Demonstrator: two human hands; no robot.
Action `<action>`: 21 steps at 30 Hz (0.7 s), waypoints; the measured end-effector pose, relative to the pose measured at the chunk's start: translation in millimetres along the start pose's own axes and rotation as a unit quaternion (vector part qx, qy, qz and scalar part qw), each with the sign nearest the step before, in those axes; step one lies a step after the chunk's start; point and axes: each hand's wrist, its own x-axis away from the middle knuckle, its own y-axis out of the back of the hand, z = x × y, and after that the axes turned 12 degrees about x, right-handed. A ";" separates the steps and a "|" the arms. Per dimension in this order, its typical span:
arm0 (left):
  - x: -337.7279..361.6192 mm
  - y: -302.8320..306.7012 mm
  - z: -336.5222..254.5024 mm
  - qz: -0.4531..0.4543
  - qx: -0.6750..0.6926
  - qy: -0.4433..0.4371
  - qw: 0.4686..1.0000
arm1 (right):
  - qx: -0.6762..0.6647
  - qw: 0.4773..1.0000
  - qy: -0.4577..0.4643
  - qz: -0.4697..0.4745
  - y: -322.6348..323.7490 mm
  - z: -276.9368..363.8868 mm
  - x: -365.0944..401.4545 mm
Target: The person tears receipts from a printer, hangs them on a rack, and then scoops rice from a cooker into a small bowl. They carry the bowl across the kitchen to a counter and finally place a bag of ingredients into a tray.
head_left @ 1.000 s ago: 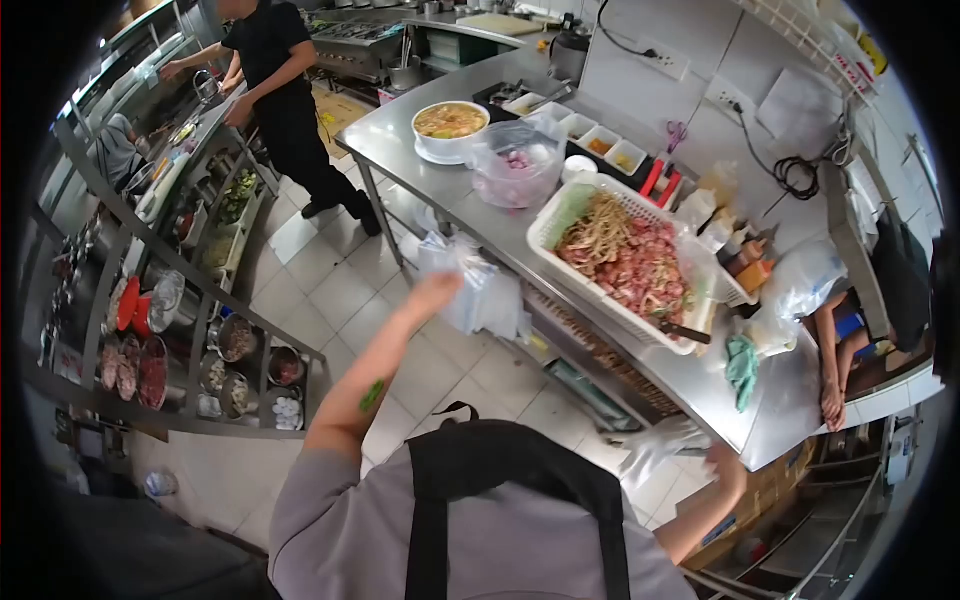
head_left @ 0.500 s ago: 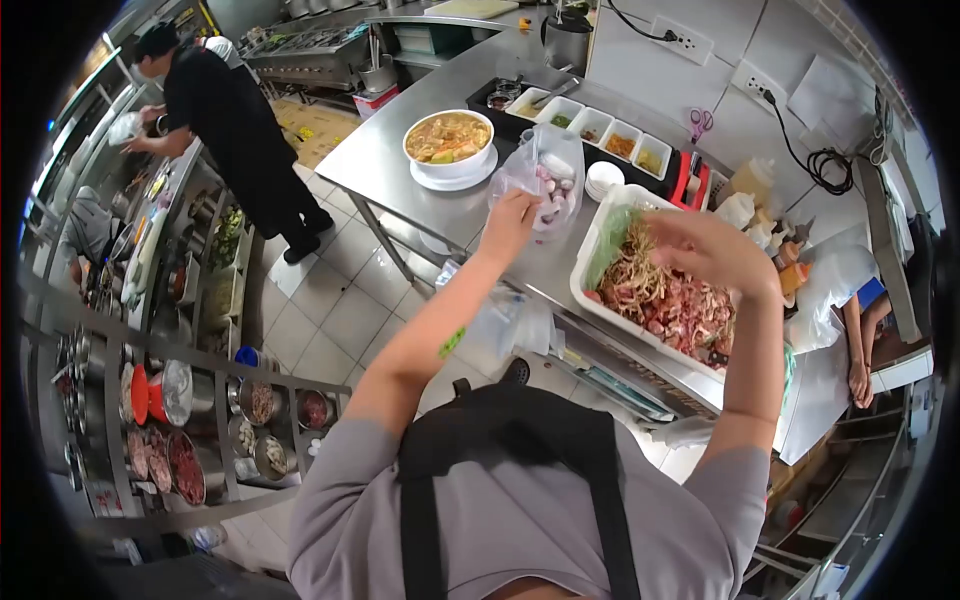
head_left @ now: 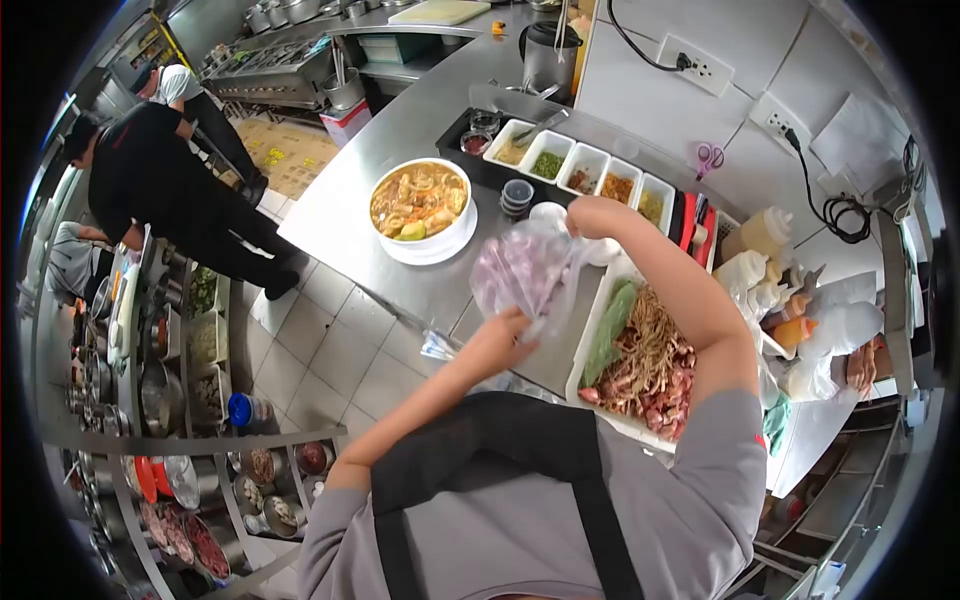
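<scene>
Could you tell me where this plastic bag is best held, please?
Probably the loose top edge, from above, where the right hand pinches it: the plastic bag is limp and sags with its load, so the left hand steadies its lower side.

**A working restaurant kitchen**

Stainless steel counters (head_left: 390, 130) run through the room above a tiled floor (head_left: 320, 350). A row of condiment trays (head_left: 585, 180), squeeze bottles (head_left: 765, 232) and a big bowl of soup (head_left: 418, 200) stand on one, and a cooking range (head_left: 270, 65) lines the back. Racks of metal pots (head_left: 160, 380) fill the left side, where people in dark clothes (head_left: 150, 190) work.
</scene>
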 end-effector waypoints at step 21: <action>34.3 130.5 -4.7 0.112 -0.046 -0.116 0.986 | -0.136 0.969 -0.152 -0.137 -28.2 -21.3 -180.4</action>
